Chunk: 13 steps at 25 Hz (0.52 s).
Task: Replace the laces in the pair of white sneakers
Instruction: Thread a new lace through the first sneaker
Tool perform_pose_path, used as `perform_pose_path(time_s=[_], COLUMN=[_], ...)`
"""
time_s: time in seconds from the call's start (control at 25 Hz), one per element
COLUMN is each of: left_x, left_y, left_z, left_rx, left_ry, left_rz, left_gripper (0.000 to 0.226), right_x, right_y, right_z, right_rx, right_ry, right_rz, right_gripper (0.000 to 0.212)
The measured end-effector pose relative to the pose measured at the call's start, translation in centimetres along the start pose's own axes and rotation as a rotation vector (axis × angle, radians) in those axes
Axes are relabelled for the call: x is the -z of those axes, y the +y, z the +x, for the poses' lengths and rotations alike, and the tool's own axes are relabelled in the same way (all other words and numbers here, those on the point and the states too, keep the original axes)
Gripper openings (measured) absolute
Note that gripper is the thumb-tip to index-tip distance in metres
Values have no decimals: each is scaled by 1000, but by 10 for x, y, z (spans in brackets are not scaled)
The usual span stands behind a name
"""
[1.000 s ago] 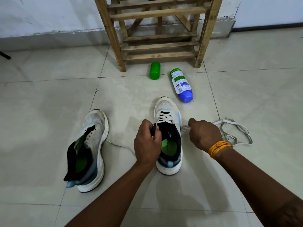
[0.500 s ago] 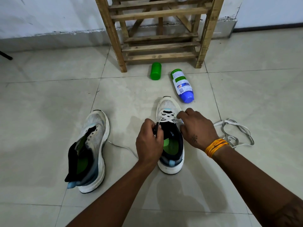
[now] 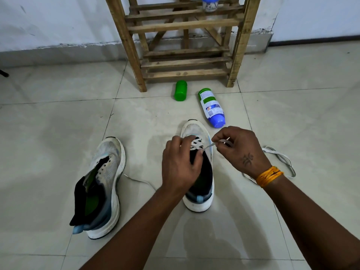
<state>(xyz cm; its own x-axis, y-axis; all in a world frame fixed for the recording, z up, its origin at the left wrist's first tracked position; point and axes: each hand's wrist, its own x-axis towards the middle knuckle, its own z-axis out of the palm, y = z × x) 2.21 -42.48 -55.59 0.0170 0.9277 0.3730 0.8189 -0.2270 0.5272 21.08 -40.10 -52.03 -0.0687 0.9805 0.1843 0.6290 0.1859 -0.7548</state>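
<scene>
Left hand [image 3: 180,164] grips the half-laced white mesh sneaker [image 3: 198,166] on the tiled floor [image 3: 292,117] to steady it, so the right hand [image 3: 240,151] can pinch the flat white lace [image 3: 209,145] taut, probably for the next eyelet.

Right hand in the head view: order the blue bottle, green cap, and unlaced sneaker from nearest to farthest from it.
From the right hand:
1. Blue bottle, lying just beyond it.
2. Green cap, farther back, by the wooden rack.
3. Unlaced sneaker, far across to the left.
</scene>
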Motion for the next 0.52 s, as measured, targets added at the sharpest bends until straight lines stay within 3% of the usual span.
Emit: perform_pose_path(time_s=[0.08,0.16,0.24,0.36,0.44,0.52], left_x=[3,3,5,14,23,34], left_y=[17,30,30,27,32,40], left_z=[22,41,56,62,61,62], left_rx=[-154,-214,-165,-100,19,172], left_ry=[-139,-276,-347,-300,-268,-260], left_rz=[80,31,-79,-178,-312,-495], left_gripper=[37,22,14,37,35,28], right_x=[13,20,25,26,19,12], right_y=[-12,-19,-23,-22,-25,-35], right_z=[3,6,6,-2,-11,-10], right_rx=[118,187,223,215,135,-57], right_ry=[-4,5,65,233,345,217], right_rz=[-57,-69,-125,-268,-216,14], right_gripper=[24,20,17,20,14,9])
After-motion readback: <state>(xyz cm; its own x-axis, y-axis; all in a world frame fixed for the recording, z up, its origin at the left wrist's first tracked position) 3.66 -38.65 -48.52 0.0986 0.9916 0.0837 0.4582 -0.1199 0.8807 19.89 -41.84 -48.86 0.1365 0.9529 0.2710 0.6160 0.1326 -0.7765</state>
